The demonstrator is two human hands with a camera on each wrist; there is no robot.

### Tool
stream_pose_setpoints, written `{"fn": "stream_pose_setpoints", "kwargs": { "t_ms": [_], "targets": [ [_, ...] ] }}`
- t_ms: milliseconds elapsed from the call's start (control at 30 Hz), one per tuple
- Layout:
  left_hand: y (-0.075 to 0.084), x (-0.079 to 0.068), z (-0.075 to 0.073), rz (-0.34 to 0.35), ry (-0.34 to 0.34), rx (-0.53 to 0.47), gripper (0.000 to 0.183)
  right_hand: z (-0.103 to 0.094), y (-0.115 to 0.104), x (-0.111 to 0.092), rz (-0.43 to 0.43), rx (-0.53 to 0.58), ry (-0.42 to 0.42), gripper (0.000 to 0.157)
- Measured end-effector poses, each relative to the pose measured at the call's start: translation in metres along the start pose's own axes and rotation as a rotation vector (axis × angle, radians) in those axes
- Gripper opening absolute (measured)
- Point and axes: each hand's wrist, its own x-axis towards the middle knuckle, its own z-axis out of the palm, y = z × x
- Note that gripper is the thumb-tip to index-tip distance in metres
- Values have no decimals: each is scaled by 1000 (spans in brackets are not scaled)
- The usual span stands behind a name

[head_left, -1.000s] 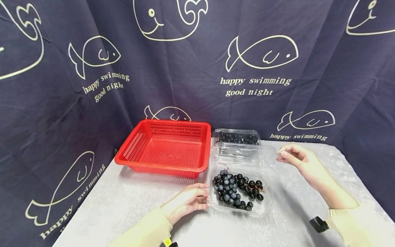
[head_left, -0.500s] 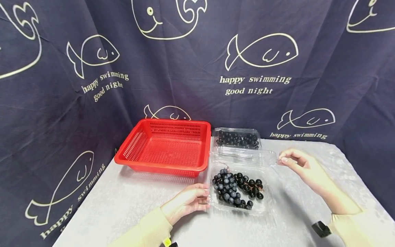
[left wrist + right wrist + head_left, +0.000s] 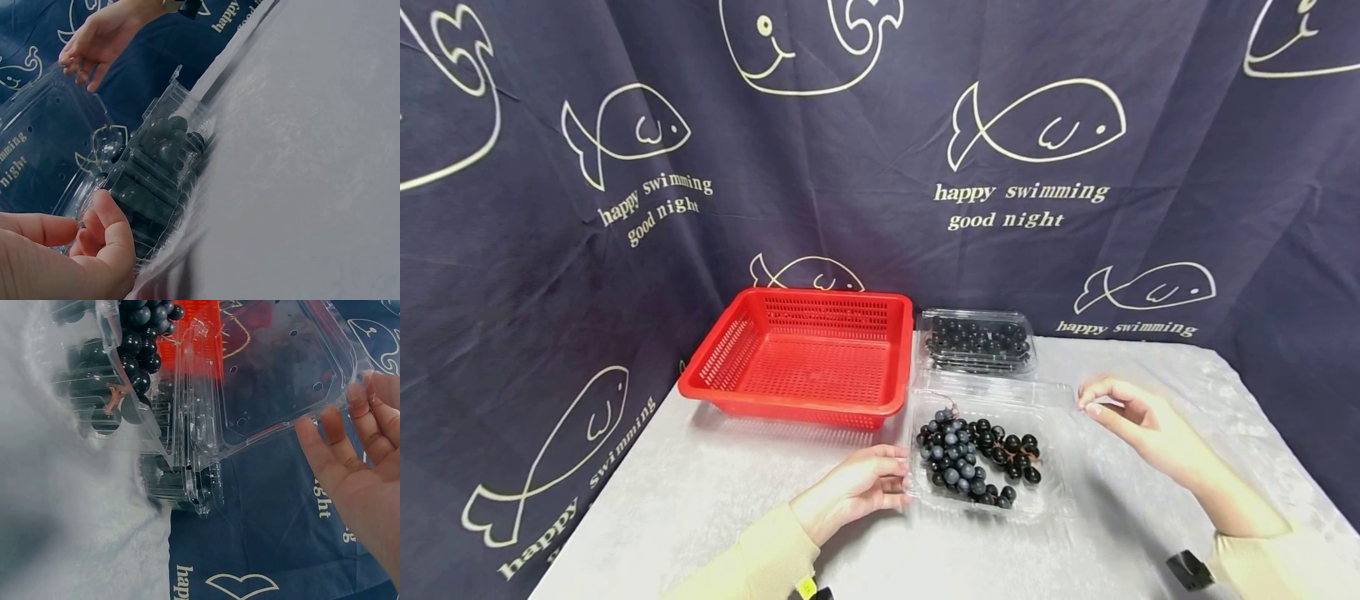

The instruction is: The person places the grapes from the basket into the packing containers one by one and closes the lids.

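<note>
A clear plastic clamshell box (image 3: 1037, 502) sits on the table with its lid (image 3: 275, 369) raised. Inside lie a dusty blue-black bunch of grapes (image 3: 951, 457) at left and a shiny black bunch of grapes (image 3: 1013, 450) at right. My left hand (image 3: 856, 487) holds the box's left side, thumb and fingers at its edge in the left wrist view. With its fingertips, my right hand (image 3: 1138, 423) pinches the lid's outer right corner. In the right wrist view the lid stands at a wide angle to the base.
A red perforated plastic basket (image 3: 808, 408) stands left of the box, with nothing in it. Behind the box is a second clear box of dark grapes (image 3: 977, 340). A dark blue curtain (image 3: 865, 167) with fish drawings borders the grey-white table (image 3: 760, 475).
The lid's free edge and my right hand have come lower in the head view. More of the rear box shows above the lid. My left hand has stayed put.
</note>
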Motion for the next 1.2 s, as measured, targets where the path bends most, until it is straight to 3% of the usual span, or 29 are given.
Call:
{"fn": "stream_pose_setpoints", "kwargs": {
  "t_ms": [167,367,533,800,933,1100,1200],
  "targets": [
    [1,0,1,0,4,0,26,2,1,-4,-34,36,-47,22],
    [0,1,0,0,19,11,33,5,6,-7,-165,143,-62,36],
    [-1,2,0,-14,36,3,25,6,11,-10,-240,208,-104,43],
    [1,2,0,-47,56,-40,5,7,19,-16,-328,147,-132,44],
    [3,2,0,-68,62,-50,13,8,21,-19,-356,133,-136,43],
    [5,2,1,-76,48,-40,40,10,21,-21,-349,100,-140,45],
    [6,3,1,-80,42,-35,41,10,22,-23,-354,79,-140,45]
  ]
}}
